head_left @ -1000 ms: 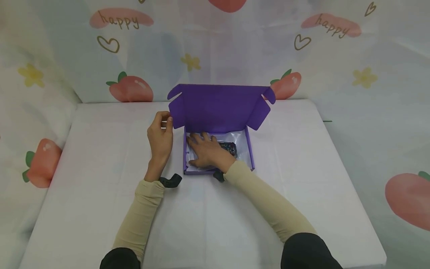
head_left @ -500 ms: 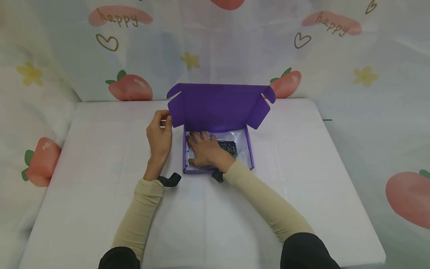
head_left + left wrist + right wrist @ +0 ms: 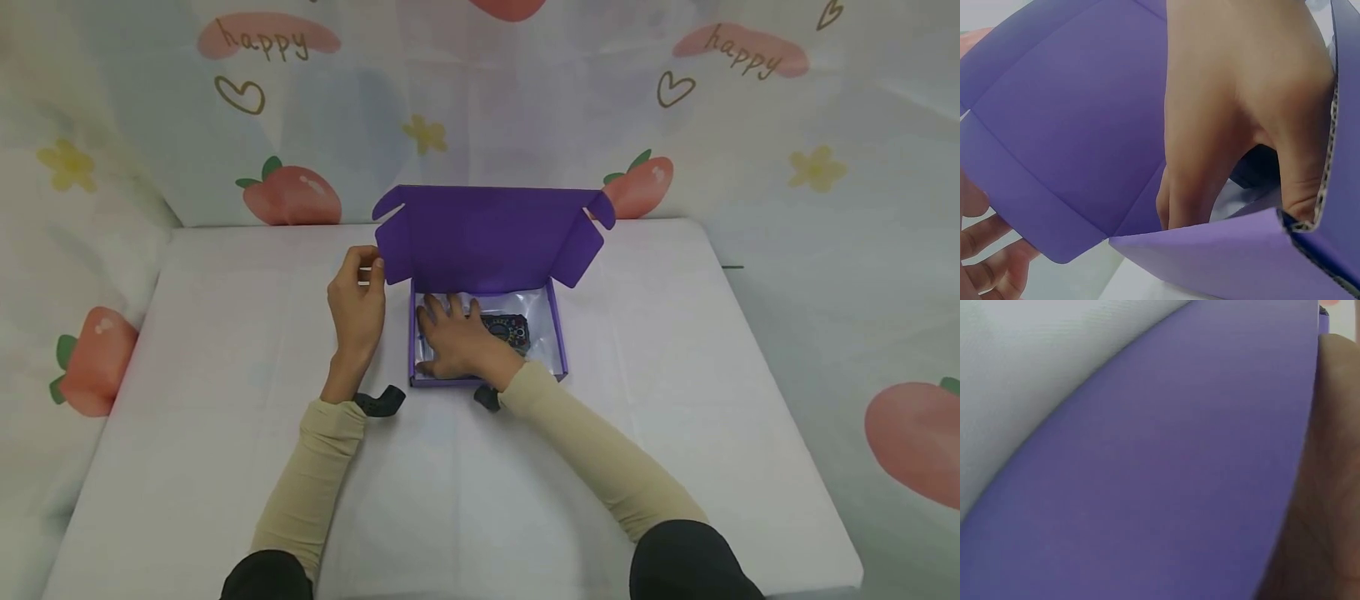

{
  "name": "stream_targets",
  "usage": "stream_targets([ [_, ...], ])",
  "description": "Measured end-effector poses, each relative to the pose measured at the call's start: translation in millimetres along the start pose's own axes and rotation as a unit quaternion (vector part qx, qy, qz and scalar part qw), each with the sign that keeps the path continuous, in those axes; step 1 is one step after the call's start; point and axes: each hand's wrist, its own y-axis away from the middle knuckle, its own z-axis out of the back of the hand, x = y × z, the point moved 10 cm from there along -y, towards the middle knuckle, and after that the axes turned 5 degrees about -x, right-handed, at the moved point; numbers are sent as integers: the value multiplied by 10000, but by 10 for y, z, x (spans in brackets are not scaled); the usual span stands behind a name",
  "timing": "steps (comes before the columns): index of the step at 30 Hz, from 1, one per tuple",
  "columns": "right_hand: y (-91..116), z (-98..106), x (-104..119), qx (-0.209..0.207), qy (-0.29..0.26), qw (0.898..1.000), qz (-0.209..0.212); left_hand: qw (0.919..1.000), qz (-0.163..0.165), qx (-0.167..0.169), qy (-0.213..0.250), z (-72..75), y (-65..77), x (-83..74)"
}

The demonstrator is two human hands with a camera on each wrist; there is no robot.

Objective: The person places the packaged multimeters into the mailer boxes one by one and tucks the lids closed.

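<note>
A purple cardboard box (image 3: 412,342) stands on the table with its lid (image 3: 480,233) raised. My left hand (image 3: 356,304) pinches the left side flap of the lid, its fingertips at the flap's edge in the left wrist view. Inside the box, a black multimeter (image 3: 514,329) with a dial lies over clear plastic wrapping (image 3: 540,312). My right hand (image 3: 461,346) reaches in with fingers spread, covering the multimeter's left part. From the left wrist view, the fingers and thumb of that hand point down past the box wall (image 3: 1210,250); the fingertips are hidden there.
The box sits toward the back of a white table (image 3: 675,400). Behind it hangs a cloth backdrop (image 3: 510,100) printed with peaches, flowers and hearts. A black wrist mount (image 3: 379,402) juts from the left wrist above the table.
My right hand has shifted slightly inside the box, and more of the multimeter's dial shows beside it. My left hand keeps its hold on the lid flap.
</note>
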Motion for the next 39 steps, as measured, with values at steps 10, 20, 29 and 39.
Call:
stream_targets([
  [10,149,37,-96,-445,-406,9981,-129,10000,64,-25,62,15,10,20],
  [20,596,191,-426,-1290,-1062,9708,-1724,10000,49,-46,61,32,5,1],
  [29,791,162,-730,-1936,-1341,9311,-2786,10000,6,-54,73,31,-7,9],
  [39,794,108,-904,-2079,-1553,9220,-2873,9999,-44,-1,114,12,-13,14],
])
